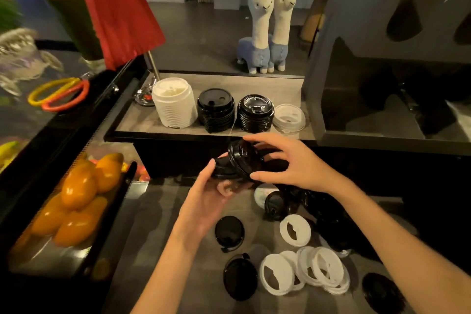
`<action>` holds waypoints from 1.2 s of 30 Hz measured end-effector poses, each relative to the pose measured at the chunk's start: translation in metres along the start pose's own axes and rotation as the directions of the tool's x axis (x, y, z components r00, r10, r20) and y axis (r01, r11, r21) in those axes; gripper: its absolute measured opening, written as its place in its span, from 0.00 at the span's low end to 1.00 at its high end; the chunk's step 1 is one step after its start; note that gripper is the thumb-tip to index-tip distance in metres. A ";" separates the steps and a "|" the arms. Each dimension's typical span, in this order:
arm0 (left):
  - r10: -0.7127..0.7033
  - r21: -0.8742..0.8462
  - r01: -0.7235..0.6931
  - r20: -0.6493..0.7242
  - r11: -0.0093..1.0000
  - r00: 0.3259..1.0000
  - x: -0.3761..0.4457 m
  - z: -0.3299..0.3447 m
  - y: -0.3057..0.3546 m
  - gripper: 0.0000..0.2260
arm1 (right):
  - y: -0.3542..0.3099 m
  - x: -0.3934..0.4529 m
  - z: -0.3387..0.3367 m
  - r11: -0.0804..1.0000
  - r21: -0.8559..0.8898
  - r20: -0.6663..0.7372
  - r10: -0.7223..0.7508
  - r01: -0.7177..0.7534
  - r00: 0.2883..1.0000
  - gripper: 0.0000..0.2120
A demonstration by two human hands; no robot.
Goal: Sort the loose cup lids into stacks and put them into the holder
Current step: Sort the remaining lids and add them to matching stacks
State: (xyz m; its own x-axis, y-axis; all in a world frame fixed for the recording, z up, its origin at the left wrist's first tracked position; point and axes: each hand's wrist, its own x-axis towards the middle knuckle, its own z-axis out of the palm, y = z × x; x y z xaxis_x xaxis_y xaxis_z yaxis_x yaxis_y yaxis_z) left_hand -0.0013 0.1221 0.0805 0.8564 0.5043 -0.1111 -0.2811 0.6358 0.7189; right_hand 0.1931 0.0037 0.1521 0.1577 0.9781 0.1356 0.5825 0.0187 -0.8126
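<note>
My right hand (293, 160) grips a black lid (246, 158) tilted on edge, thumb below and fingers over its rim. My left hand (211, 193) holds a second black lid (223, 168) just left of it; the two lids touch. On the raised shelf (142, 122) behind stand a white lid stack (174, 105), two black lid stacks (216, 109) (255, 113) and a single white lid (289, 117). Loose white lids (295, 229) (276, 274) (323, 269) and black lids (229, 232) (240, 276) (276, 205) lie on the counter below my hands.
A black bin of oranges (79, 191) sits at the left. Yellow and orange scissors (60, 94) lie on the far left ledge. Two plush alpacas (267, 30) stand behind the shelf. A dark machine (387, 63) rises at the right. A red cloth (114, 5) hangs above.
</note>
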 end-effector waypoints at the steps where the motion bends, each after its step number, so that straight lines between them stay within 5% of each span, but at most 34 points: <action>1: 0.009 -0.032 -0.009 -0.010 0.999 1.000 0.001 0.007 0.008 0.28 | -0.006 0.010 -0.004 1.000 -0.015 0.014 -0.021 0.021 1.000 0.33; 12: 0.199 -0.058 -0.199 0.003 0.978 0.980 0.020 0.037 0.078 0.19 | -0.066 0.090 -0.039 0.959 -0.268 0.194 -0.038 0.091 0.980 0.34; 26: 0.212 -0.068 -0.209 0.028 0.975 0.977 0.049 0.055 0.096 0.19 | -0.075 0.111 -0.066 0.997 -0.048 0.157 0.060 -0.053 0.986 0.27; 32: 0.047 -0.032 -0.052 -0.157 0.998 0.986 0.060 0.049 0.071 0.18 | -0.037 0.121 -0.107 0.896 -0.440 0.138 0.128 -0.055 0.982 0.37; 36: 0.019 0.004 -0.018 -0.213 1.000 0.977 0.059 0.046 0.058 0.15 | -0.017 0.129 -0.113 0.845 -0.527 0.165 0.213 -0.097 0.963 0.39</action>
State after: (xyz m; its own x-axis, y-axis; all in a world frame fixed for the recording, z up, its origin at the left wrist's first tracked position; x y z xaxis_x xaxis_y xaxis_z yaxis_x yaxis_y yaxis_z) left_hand 0.0525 0.1620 0.1474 0.7389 0.6291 -0.2415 -0.2952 0.6243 0.7232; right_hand 0.2938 0.1059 0.2473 0.1449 0.9800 -0.1363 0.8965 -0.1883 -0.4009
